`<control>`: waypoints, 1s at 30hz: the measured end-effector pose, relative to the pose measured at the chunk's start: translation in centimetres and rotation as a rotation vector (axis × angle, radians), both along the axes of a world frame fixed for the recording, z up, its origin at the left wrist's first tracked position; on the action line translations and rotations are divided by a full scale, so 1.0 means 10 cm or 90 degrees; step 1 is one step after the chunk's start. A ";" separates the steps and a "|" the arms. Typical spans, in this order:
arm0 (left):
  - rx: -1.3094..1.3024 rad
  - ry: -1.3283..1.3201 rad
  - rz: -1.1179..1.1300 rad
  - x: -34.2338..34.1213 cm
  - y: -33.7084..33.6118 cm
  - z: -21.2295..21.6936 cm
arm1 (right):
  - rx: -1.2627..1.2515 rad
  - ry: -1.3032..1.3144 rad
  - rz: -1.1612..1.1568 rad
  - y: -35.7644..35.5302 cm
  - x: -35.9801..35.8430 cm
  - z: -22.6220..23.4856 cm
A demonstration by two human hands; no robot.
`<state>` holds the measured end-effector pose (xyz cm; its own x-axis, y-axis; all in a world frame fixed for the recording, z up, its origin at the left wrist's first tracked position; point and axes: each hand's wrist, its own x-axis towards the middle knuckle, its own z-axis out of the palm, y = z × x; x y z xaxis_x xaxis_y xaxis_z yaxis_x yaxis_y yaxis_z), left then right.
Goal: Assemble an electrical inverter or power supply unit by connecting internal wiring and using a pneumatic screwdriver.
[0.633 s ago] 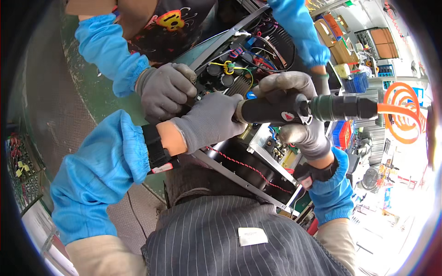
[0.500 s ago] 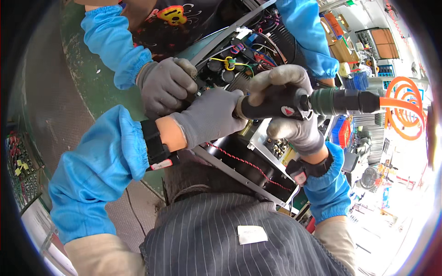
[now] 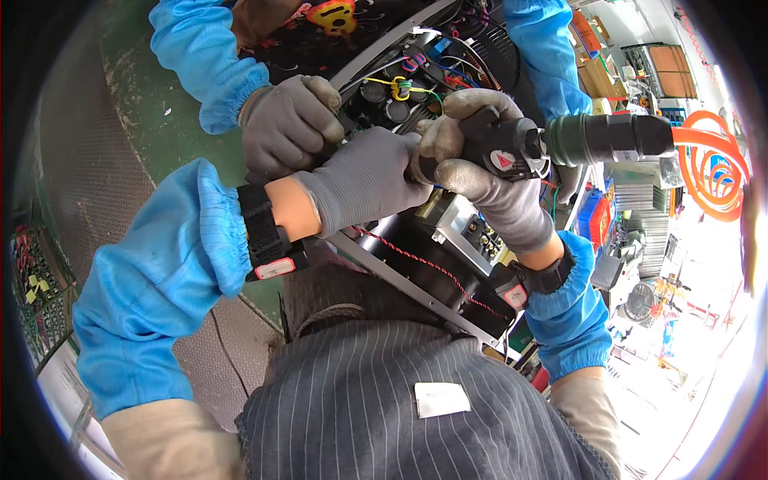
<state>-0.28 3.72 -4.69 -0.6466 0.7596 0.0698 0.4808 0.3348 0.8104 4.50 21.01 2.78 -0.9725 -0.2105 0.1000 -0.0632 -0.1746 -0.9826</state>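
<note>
My gloved left hand (image 3: 368, 182) is wrapped around the front end of a black air screwdriver (image 3: 524, 146). My gloved right hand (image 3: 512, 210) grips the tool's body farther back, fingers over the top and thumb below. The tool lies roughly level, its green and black rear fitting (image 3: 592, 139) joined to an orange coiled hose (image 3: 712, 164). Its tip is hidden by my left hand. Beneath is an open metal chassis (image 3: 424, 300) with bundled wires (image 3: 404, 90), a black rounded part (image 3: 392, 260) and a red twisted wire (image 3: 428, 272).
Across from me a co-worker in blue sleeves (image 3: 212, 68) has a closed gloved hand (image 3: 290, 128) right beside my left one. Another grey glove (image 3: 570, 182) partly shows behind the tool. Red and blue bins (image 3: 596, 220) stand at the right, a fan (image 3: 640, 300) beyond.
Both my hands and the screwdriver have moved slightly up in the view. My right hand's fingers have drawn in toward the tool's front end. The hose coil has shifted right.
</note>
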 end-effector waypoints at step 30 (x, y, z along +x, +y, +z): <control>-0.010 -0.013 0.013 -0.02 -0.02 0.07 | 0.024 0.003 -0.046 -0.04 -0.06 0.02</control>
